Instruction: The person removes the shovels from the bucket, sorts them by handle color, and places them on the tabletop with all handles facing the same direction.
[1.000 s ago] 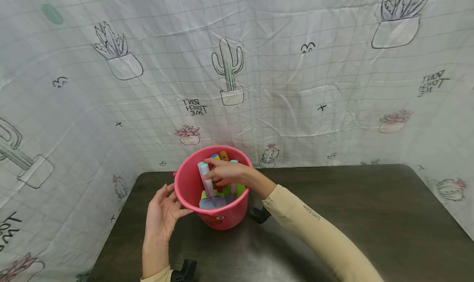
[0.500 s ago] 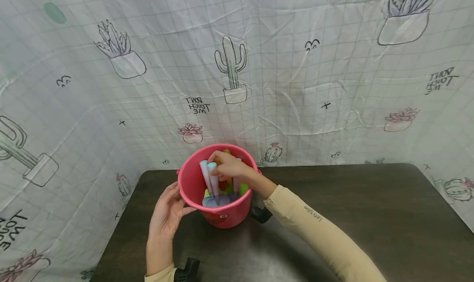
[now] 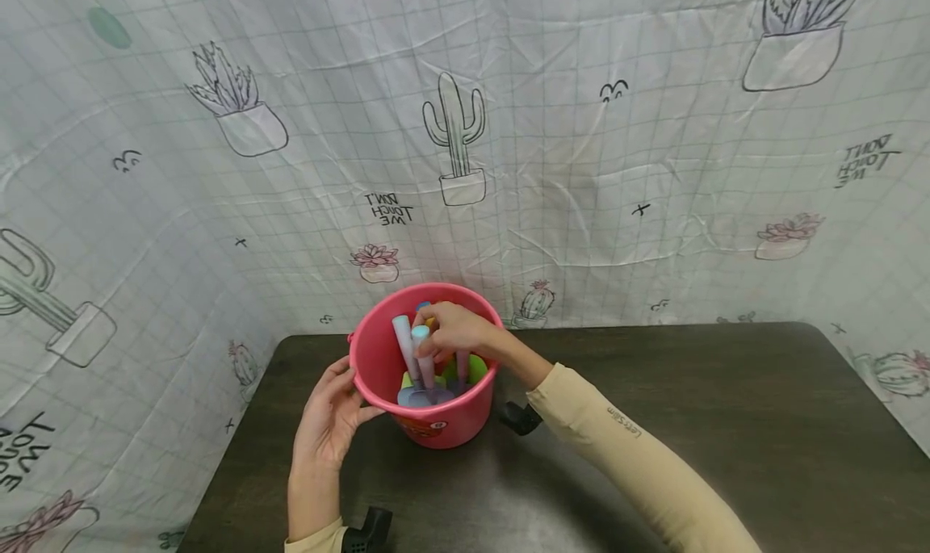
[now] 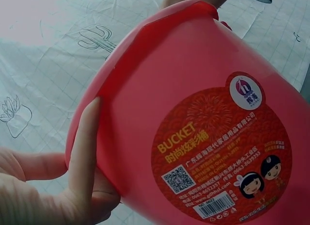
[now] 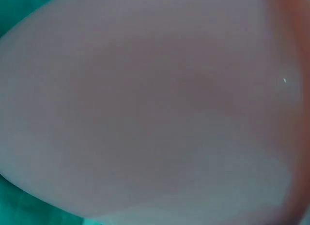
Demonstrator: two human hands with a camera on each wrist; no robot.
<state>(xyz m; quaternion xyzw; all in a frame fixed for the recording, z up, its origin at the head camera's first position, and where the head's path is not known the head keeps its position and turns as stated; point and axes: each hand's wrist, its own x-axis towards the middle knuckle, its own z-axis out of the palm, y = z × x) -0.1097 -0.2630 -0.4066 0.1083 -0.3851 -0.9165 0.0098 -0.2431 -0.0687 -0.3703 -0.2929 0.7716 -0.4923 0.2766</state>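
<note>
A pink bucket (image 3: 455,424) stands on the dark table and holds several toys. My left hand (image 3: 330,420) touches its outer left side under the rim. In the left wrist view the thumb (image 4: 83,152) lies straight along the outer wall, beside a round red label (image 4: 223,152). My right hand (image 3: 458,331) reaches inside, its thumb and index finger around the upper handle of a toy shovel (image 3: 425,371) with a pale blue-grey blade. Another white-handled toy (image 3: 404,339) leans left of it. The right wrist view holds only a blurred pale shape (image 5: 145,109) at close range.
Inside the bucket, green (image 3: 476,369) and yellow-orange pieces show partly behind my right hand. The dark table (image 3: 654,424) extends to the right. A white cloth printed with cacti (image 3: 552,173) hangs behind and along the left.
My right hand has moved slightly right and lower in the bucket. The shovel handle under its fingers has shifted right, away from the other white handle. My left hand stays at the bucket's side.
</note>
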